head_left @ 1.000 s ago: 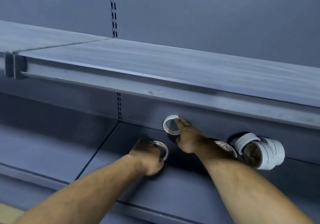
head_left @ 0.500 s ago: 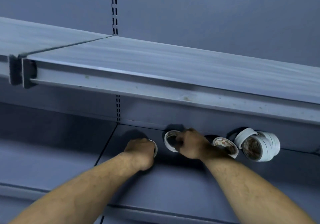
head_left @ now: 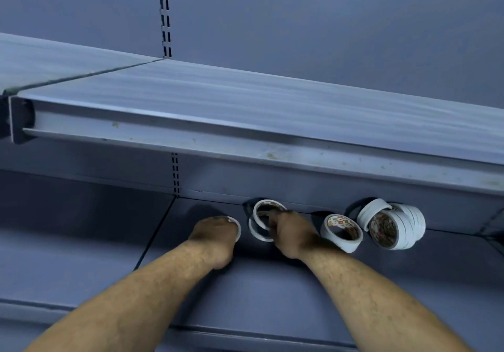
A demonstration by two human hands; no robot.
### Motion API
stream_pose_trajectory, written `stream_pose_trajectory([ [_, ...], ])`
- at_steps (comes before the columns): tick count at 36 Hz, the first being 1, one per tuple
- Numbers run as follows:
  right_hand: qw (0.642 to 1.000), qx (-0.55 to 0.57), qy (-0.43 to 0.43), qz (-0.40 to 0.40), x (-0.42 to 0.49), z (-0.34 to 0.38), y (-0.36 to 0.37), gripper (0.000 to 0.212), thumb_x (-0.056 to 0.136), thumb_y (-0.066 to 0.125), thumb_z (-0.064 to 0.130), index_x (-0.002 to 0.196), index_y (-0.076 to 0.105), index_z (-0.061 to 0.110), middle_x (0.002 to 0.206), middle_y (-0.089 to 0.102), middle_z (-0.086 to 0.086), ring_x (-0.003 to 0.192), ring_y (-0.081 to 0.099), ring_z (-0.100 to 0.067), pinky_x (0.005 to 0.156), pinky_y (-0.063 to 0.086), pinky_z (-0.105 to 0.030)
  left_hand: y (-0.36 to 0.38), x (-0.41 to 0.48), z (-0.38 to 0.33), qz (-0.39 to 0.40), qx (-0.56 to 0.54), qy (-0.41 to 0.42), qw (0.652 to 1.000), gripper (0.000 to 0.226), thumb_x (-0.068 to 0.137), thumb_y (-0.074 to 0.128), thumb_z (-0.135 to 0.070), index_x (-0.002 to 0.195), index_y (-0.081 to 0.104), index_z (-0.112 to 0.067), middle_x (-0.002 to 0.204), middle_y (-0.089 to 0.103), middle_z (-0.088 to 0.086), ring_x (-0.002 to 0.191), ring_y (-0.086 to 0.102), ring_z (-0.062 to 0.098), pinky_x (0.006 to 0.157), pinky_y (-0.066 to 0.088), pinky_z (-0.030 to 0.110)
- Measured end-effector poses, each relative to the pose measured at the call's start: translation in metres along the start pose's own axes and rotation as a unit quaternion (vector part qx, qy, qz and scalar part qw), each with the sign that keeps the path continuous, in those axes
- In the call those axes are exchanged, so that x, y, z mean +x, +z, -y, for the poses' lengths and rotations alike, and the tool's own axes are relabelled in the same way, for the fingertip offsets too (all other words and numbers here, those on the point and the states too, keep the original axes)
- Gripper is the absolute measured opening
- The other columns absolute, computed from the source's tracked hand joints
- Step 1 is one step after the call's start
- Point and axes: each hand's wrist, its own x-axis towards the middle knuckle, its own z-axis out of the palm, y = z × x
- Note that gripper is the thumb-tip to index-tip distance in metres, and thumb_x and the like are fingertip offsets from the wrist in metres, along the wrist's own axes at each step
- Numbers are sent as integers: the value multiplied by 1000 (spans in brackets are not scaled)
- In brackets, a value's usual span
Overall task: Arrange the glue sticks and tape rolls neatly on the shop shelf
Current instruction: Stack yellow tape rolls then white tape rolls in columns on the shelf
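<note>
Rnd tape rolls [head_left: 403,225], metal shelf [head_left: 272,291]

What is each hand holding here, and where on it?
Left hand grips one tape roll around its rim; right hand pinches a second tape roll by its right edge.

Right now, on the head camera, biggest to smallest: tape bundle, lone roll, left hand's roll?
1. Tape bundle.
2. Lone roll.
3. Left hand's roll, but the left hand hides most of it, so that rank is unsure.
</note>
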Motion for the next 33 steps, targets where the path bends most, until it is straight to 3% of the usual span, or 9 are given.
stream_pose_trajectory([
  [4,1000,12,4,-13,-9,-6,-3,17,94,55,19,107,64,26,110,70,-3,103,65,-26,74,39,-23,-4,1,-2,-24,-30,-19,999,31,80,55,-2,102,58,-23,117,64,-1,110,62,22,76,40,25],
  [9,999,19,35,-19,-28,-13,-10,22,96,53,23,115,61,28,113,69,-4,103,66,-29,73,45,-27,-8,5,-12,-76,-76,-15,994,30,82,50,-6,107,59,-22,121,62,0,115,59,24,87,50,31],
  [11,999,4,50,-20,-37,-17,-12,21,96,52,22,115,61,27,114,68,-7,103,65,-32,71,43,-28,-11,6,-22,-93,-81,-1,992,33,84,48,-6,110,58,-24,120,62,-1,112,60,24,82,48,30],
  [14,998,-8,64,-22,-54,-25,-15,18,96,52,21,110,62,22,109,68,-9,99,65,-33,69,46,-31,-19,4,-43,-90,-78,1,993,39,85,48,-3,116,57,-24,121,62,0,111,60,25,78,46,30],
  [20,996,-10,76,-49,-101,-58,-26,24,97,53,26,117,62,18,112,68,-11,103,63,-34,82,55,-34,-27,-2,-91,-80,-63,34,994,50,87,51,-8,134,45,-23,138,51,2,124,51,27,88,52,36],
  [26,990,38,92,-99,-165,-112,-45,7,92,55,22,98,58,19,100,66,-4,86,60,-28,72,50,-33,-34,-18,-173,-185,-43,88,978,43,88,49,-15,131,50,-22,133,55,0,124,51,23,77,51,35],
  [27,990,37,93,-103,-178,-124,-47,2,92,55,22,94,55,21,97,64,-2,84,58,-27,71,49,-33,-36,-21,-190,-194,-61,102,974,43,87,48,-14,130,51,-21,132,56,2,123,52,24,82,51,36],
  [29,989,27,100,-108,-205,-151,-52,5,91,55,21,91,51,23,95,62,0,82,55,-24,69,46,-33,-39,-28,-225,-199,-98,118,968,39,87,50,-13,125,55,-19,127,59,4,118,56,26,90,51,36],
  [33,982,20,147,-117,-265,-208,-68,9,91,56,21,89,50,27,94,64,1,84,56,-24,69,46,-32,-44,-40,-303,-224,-119,165,953,21,90,52,-14,110,56,-15,111,62,7,103,58,28,84,50,36],
])
